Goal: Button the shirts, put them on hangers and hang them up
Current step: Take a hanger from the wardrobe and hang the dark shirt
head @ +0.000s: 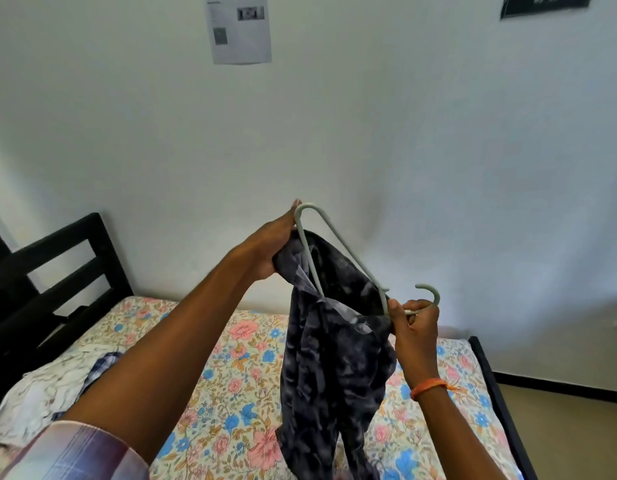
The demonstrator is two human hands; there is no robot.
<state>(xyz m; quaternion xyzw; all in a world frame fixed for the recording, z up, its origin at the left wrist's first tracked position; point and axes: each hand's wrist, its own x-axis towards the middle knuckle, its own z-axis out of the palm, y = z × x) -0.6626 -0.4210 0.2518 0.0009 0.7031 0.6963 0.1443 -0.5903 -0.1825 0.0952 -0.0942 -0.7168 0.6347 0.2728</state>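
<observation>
Shirt: dark patterned shirt [334, 341] hangs in the air over the floral bed [230, 358], draped on a pale green hanger [338, 251].
Axis: hanger lies tilted, its far shoulder end up at the left, hook low at the right.
Left hand [272, 247]: fingers wrapped round shirt cloth at the raised hanger end.
Right hand [412, 323]: pinches the hanger neck below the hook; nearer the hook, so it likely does the hanging.
Count: one hanger, one held shirt; other clothes [50, 393] heaped on the bed, number unclear.

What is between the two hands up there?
In the head view, the pale hanger and dark patterned shirt span from the left hand to the right hand.
</observation>
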